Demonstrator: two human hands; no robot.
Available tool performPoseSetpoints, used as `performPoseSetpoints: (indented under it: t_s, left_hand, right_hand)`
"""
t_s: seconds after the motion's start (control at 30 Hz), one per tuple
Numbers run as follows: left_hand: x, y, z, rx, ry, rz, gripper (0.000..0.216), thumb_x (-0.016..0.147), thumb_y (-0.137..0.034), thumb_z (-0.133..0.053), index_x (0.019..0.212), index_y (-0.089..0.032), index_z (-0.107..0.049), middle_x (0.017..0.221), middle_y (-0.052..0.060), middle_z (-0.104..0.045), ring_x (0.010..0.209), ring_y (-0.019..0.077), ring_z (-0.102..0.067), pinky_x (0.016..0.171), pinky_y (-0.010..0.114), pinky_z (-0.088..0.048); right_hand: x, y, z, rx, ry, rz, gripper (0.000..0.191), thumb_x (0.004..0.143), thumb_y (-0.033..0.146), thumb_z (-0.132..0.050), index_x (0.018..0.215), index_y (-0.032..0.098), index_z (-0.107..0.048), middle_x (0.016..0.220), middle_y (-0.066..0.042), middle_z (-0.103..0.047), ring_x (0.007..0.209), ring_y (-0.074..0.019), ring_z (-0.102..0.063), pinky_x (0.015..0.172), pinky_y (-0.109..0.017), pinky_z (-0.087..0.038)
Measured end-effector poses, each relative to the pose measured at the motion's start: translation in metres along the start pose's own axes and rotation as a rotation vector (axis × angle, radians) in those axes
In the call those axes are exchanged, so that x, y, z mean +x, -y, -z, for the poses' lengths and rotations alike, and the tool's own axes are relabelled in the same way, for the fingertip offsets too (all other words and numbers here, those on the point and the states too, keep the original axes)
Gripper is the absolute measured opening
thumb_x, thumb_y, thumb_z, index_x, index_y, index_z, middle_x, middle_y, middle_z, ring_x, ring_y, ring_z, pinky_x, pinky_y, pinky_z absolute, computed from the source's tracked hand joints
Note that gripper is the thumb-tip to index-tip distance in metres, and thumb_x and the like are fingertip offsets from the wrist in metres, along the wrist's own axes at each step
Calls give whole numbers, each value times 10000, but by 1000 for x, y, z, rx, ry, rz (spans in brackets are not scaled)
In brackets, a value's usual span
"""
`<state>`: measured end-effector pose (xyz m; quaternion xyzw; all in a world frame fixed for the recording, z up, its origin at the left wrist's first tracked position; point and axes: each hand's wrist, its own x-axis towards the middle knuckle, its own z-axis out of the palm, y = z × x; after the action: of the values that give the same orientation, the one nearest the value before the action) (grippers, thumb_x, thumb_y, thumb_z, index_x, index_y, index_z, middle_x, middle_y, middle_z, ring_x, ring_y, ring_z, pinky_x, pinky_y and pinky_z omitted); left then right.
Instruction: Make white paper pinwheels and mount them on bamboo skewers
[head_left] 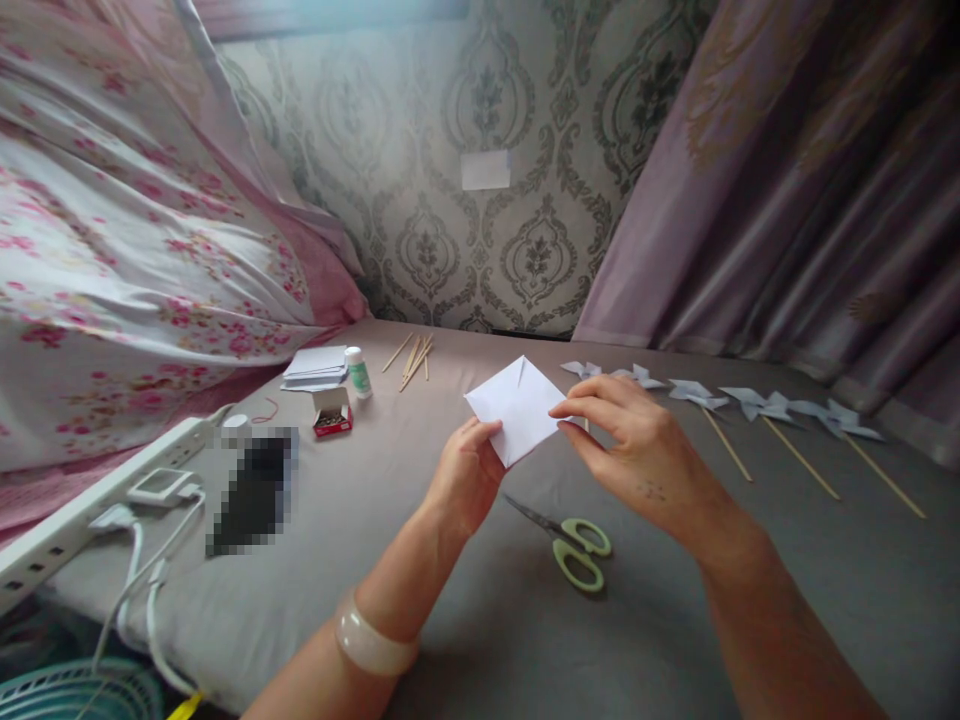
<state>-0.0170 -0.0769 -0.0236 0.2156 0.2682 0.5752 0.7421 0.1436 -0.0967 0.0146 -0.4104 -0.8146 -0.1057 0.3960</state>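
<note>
A white sheet of paper (517, 405), roughly square and turned cornerwise like a diamond, is held above the grey cloth-covered surface (337, 510), in front of the person. Its face is plain and pale, and a thin line runs inward from the far corner; whether that is a cut or a crease, I cannot tell. The left hand (466, 475) grips the sheet at its near edge, thumb flat on the upper face and the other fingers mostly hidden underneath. The right hand (637, 440) pinches the paper at its right corner between thumb and fingers. Just below the sheet, between the forearms, lie scissors (568, 532) with green handles, blades pointing away to the left. White pinwheels (761, 403) stand in a row beyond and to the right of the right hand, some with sticks reaching toward the person. Grey cloth stretches between the left forearm and the small red box (331, 420), with the glue bottle (360, 375), paper stack (315, 367) and loose sticks (417, 362) farther back. The far edge meets the patterned wall (390, 130); the left edge runs along a white power strip (75, 530), above a blue basket (82, 675).
</note>
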Motion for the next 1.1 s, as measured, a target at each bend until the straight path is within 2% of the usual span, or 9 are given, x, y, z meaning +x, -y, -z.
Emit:
performPoseSetpoints:
  t_s: [0.27, 0.57, 0.8, 0.9, 1.1]
  left_hand:
    - [0, -9, 3, 6, 19, -65, 353, 760, -57, -537, 1089, -94, -658, 946, 110, -750, 923, 233, -691, 879, 352, -525]
    - [1, -10, 7, 15, 15, -80, 355, 709, -79, -590, 1054, -107, -670, 946, 107, -745, 852, 212, -688, 748, 289, -519]
    - [-1, -12, 7, 29, 11, -74, 245, 706, -105, -619, 941, -121, -686, 896, 77, -739, 747, 168, -660, 638, 250, -491]
    - [-1, -12, 6, 7, 8, -87, 205, 705, -93, -633, 897, -137, -693, 872, 42, -732, 697, 125, -625, 625, 222, -478]
    - [-2, -11, 7, 17, -47, -89, 124, 694, -137, -719, 814, -150, -693, 821, 10, -714, 672, 104, -599, 649, 215, -473]
  right_hand:
    - [-4, 9, -21, -118, 43, 98, 181, 787, 186, -712, 952, 245, -668, 1155, -72, -628, 1093, -278, -529, 968, -476, -382]
    - [-4, 17, -31, -118, 18, 141, 74, 843, 188, -650, 888, 243, -670, 1126, -72, -647, 1102, -268, -530, 1001, -488, -370]
    - [-4, 16, -32, -94, 3, 131, 55, 878, 221, -618, 857, 242, -665, 1098, -66, -656, 1071, -248, -540, 973, -447, -387]
    - [-4, 17, -33, -77, -2, 117, 57, 880, 220, -614, 854, 233, -664, 1081, -72, -661, 1064, -247, -542, 973, -446, -387]
    - [-5, 21, -36, -4, -24, 61, 41, 876, 232, -625, 867, 238, -664, 1080, -65, -665, 1041, -241, -559, 950, -442, -403]
